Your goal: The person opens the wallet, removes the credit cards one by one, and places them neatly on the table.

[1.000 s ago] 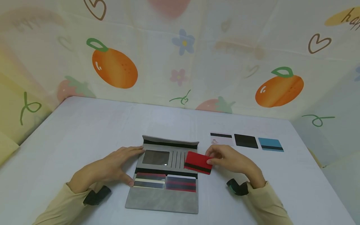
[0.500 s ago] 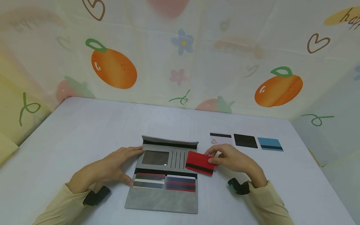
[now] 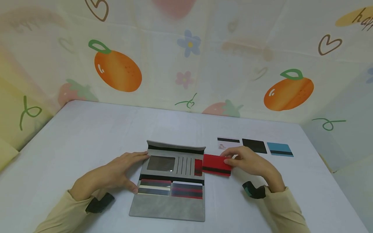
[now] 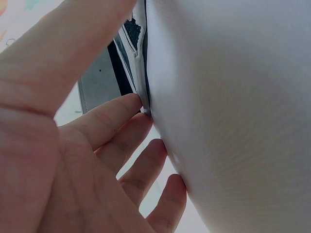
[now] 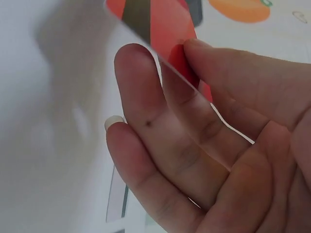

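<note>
A grey wallet (image 3: 167,207) lies unfolded on the table, with several striped cards showing in its lower clear pockets (image 3: 187,190). At its left edge rests my left hand (image 3: 118,171), thumb and fingers spread; in the left wrist view the fingertips (image 4: 130,101) touch the wallet's side. My right hand (image 3: 247,161) pinches a red card (image 3: 214,161) with a black stripe between thumb and fingers, just off the wallet's right edge. A narrow dark red strip (image 3: 198,167) shows at the rightmost upper slot. The right wrist view has the red card (image 5: 170,34) tilted, thumb against it.
Behind my right hand lie a white card (image 3: 228,142) with a black stripe, a black card (image 3: 256,146) and a blue card (image 3: 280,149), in a row. A white cloth covers the table (image 3: 102,129); a printed curtain (image 3: 163,64) hangs behind it.
My right hand has moved right with the red card, off the upper slots, uncovering the dark red strip. The left hand and wallet stay in place.
</note>
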Motion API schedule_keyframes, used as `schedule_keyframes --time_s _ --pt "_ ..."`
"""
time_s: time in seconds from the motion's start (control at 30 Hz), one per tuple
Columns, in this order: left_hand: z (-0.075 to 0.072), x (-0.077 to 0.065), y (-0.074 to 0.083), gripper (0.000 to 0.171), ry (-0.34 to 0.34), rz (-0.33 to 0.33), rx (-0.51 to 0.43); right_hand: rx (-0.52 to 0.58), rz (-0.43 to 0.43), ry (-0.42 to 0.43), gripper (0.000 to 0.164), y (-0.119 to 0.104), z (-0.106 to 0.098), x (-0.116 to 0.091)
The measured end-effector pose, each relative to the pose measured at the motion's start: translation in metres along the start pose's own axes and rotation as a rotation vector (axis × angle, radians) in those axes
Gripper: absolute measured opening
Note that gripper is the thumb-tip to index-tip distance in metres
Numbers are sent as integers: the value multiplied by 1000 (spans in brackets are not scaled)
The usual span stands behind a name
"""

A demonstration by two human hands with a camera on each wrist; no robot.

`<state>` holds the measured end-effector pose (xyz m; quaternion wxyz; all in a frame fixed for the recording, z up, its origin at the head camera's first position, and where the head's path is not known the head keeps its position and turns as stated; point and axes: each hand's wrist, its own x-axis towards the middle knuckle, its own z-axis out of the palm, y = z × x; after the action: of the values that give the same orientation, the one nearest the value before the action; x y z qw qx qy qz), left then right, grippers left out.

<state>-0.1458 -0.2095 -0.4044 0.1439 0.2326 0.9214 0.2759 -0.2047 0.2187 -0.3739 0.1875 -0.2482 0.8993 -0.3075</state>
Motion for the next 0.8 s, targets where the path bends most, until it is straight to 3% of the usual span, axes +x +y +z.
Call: schedule_keyframes --time_s 0.27,0.8 --pt "0 0 1 104 1 9 3 -3 49 33 26 8 -7 -3" --pt "-1 0 0 105 -5 14 -1 -21 55 76 28 31 -15 -7"
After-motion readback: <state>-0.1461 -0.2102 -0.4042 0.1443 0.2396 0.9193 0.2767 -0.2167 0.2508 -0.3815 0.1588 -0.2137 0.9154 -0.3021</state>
